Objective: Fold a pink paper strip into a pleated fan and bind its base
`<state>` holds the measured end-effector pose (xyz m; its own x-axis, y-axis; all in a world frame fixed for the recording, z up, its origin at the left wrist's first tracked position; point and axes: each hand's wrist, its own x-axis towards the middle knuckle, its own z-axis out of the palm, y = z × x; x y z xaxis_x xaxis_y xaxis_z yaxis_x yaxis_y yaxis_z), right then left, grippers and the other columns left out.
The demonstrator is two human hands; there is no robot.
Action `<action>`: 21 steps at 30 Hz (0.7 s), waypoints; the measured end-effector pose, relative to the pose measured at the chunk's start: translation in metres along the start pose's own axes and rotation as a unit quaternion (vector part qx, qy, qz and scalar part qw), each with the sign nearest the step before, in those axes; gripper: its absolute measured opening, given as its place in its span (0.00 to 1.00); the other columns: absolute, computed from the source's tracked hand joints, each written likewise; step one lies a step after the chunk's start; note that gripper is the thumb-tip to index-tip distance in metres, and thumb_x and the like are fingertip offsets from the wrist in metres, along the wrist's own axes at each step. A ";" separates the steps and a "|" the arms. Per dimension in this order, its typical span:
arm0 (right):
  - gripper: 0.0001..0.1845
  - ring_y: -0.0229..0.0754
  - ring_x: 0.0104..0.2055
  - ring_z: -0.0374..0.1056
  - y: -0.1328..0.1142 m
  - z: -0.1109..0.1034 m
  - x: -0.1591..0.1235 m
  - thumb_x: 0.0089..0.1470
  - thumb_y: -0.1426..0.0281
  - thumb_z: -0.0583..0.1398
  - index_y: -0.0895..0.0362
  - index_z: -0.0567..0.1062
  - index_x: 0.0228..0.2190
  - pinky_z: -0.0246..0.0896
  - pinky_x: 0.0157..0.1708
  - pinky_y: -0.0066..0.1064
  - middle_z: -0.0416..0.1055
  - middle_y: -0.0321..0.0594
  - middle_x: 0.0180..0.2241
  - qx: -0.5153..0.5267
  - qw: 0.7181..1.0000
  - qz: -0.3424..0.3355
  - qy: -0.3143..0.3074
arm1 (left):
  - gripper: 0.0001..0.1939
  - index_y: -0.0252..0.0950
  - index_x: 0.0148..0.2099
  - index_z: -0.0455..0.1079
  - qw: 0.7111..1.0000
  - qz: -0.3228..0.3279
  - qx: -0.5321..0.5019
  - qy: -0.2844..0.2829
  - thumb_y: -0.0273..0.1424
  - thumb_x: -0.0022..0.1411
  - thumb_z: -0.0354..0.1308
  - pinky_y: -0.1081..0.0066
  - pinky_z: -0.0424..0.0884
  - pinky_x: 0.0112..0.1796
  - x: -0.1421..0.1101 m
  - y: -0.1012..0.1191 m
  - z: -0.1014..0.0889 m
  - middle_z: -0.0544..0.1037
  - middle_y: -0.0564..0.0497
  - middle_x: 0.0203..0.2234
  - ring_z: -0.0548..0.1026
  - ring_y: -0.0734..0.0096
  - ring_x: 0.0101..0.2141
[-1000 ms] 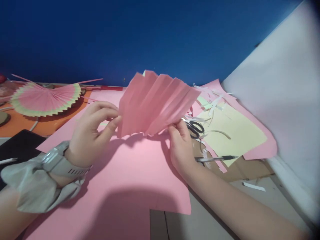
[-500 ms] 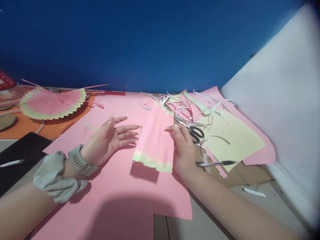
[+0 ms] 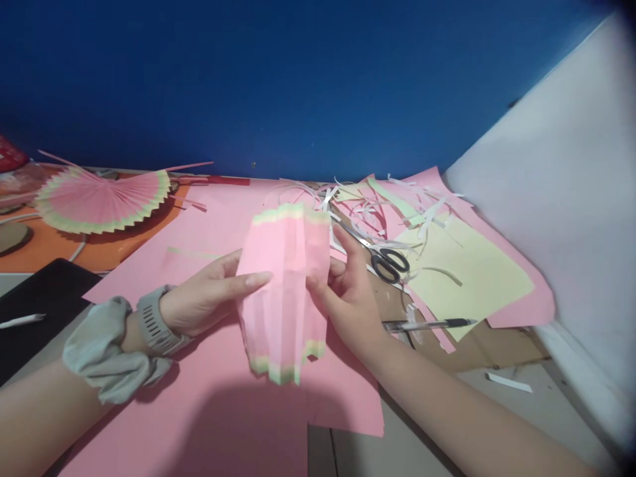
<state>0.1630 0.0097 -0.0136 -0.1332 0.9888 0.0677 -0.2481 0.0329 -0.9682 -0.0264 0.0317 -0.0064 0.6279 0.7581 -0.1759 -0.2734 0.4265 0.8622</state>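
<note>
Between my hands is a pleated pink paper with yellow and green bands along its top and bottom edges. My left hand grips its left side, thumb on the front and the other fingers behind. At the right side, my right hand pinches it with the thumb in front; its index finger points up beside the edge. The folds are partly spread. Large pink sheets lie beneath on the table. Black-handled scissors rest just beyond my right hand, and a pen lies beside my right wrist.
A finished-looking pleated fan in pink, yellow and green sits on an orange surface at the left. Curled paper strips and a pale yellow sheet lie at the right. A dark flat object is at the left edge. A blue wall rises behind.
My left hand, open and apart from the pleated paper before, now holds its left side. The paper has turned more upright and its folds have spread wider. My right hand keeps hold of it.
</note>
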 end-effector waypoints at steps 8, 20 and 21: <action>0.16 0.34 0.26 0.55 0.011 -0.016 0.012 0.53 0.57 0.57 0.55 0.62 0.23 0.53 0.27 0.27 0.58 0.30 0.23 -0.081 0.991 0.024 0.107 | 0.11 0.39 0.34 0.70 0.929 0.126 0.197 0.286 0.40 0.60 0.52 0.70 0.69 0.31 0.004 0.000 -0.005 0.75 0.54 0.26 0.72 0.68 0.30; 0.18 0.35 0.28 0.50 0.005 -0.012 0.007 0.58 0.57 0.50 0.55 0.60 0.22 0.51 0.29 0.26 0.52 0.32 0.24 -0.217 0.963 -0.032 0.155 | 0.20 0.37 0.25 0.65 0.824 0.139 0.390 0.388 0.46 0.61 0.47 0.70 0.60 0.25 -0.001 0.003 -0.013 0.64 0.55 0.19 0.63 0.72 0.24; 0.18 0.35 0.27 0.50 0.005 -0.012 0.007 0.58 0.57 0.50 0.55 0.60 0.22 0.51 0.28 0.26 0.52 0.32 0.24 -0.217 0.963 -0.030 0.160 | 0.20 0.37 0.25 0.64 0.824 0.135 0.391 0.388 0.46 0.61 0.47 0.70 0.59 0.25 -0.001 0.003 -0.013 0.64 0.55 0.19 0.63 0.73 0.24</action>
<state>0.1721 0.0185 -0.0212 0.1880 0.9754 0.1155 0.1870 0.0799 -0.9791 -0.0373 0.0387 -0.0096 -0.1162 0.9898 0.0830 0.4174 -0.0272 0.9083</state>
